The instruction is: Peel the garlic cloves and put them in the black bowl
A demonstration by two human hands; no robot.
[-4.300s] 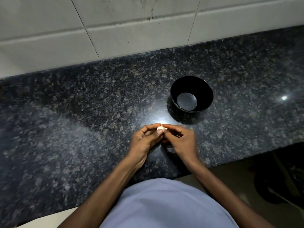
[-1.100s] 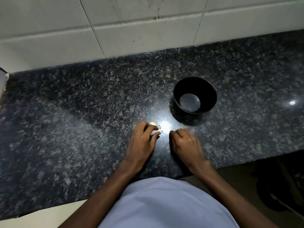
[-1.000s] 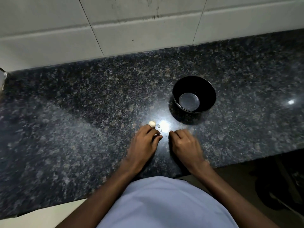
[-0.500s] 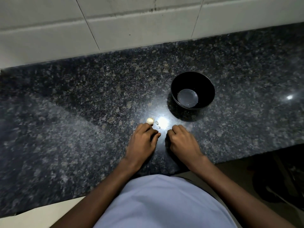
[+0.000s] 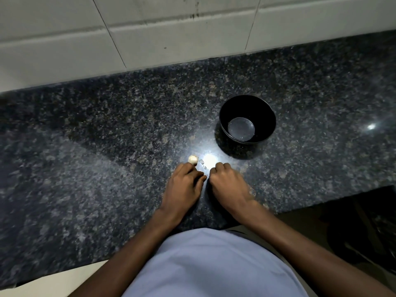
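A pale garlic clove (image 5: 192, 159) lies on the dark granite counter (image 5: 107, 146), just beyond the knuckles of my left hand (image 5: 184, 185). Two tiny skin flakes (image 5: 201, 161) lie beside it in the light glare. My left hand rests on the counter with its fingers curled under; nothing shows in it. My right hand (image 5: 227, 185) rests close beside it, fingers curled the same way, with nothing visible in it. The black bowl (image 5: 224, 127) stands upright beyond my right hand, and only its bare bottom shows inside.
A white tiled wall (image 5: 171, 39) runs along the back of the counter. The counter's front edge (image 5: 321, 198) steps back at the right, with dark floor below it. My light blue shirt fills the bottom of the view.
Both hands held the clove between their fingertips before. It now lies on the counter, and both hands have drawn back slightly towards me, fingers curled.
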